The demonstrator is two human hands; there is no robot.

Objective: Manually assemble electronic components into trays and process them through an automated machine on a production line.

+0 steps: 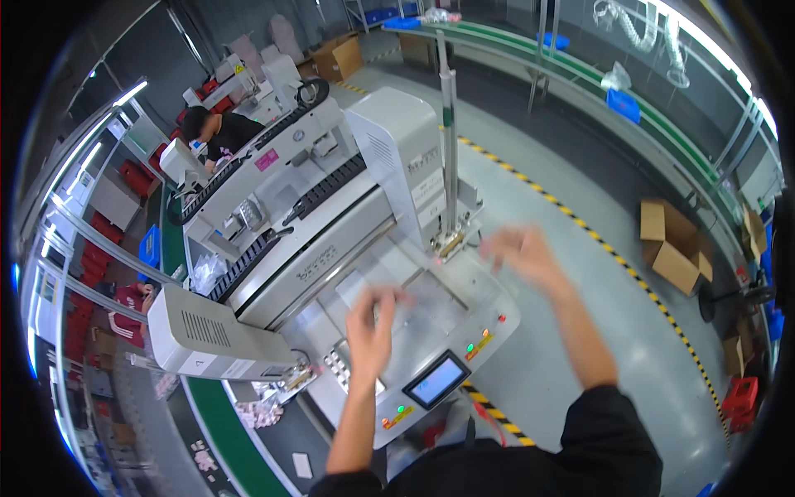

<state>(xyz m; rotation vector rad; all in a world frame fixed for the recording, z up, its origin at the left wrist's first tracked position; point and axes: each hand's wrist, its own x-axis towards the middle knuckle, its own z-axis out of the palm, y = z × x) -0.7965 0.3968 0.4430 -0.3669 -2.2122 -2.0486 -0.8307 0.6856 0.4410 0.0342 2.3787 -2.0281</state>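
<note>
My left hand [370, 335] hovers over the bed of a white benchtop machine [476, 308], its fingers bent and smeared by motion. Farther right, my right hand [530, 261] is raised beside the machine's right head, near a small brass-coloured fitting [450, 244] at the foot of a metal post. Its fingers are blurred too, and whether either hand holds anything cannot be made out. Just left of my left hand lies a tray with rows of small pale pieces [338, 370]. A small lit touchscreen [436, 379] is set in the machine's front, between buttons with green and red lights.
On the left runs a green conveyor belt [217, 427] with pink-and-white pieces [259, 413] beside it. Another person [225, 132] works behind the machine; one in red [128, 313] is at far left. Striped floor tape [571, 217], an open cardboard box [672, 248] and a red crate [739, 400] are to the right.
</note>
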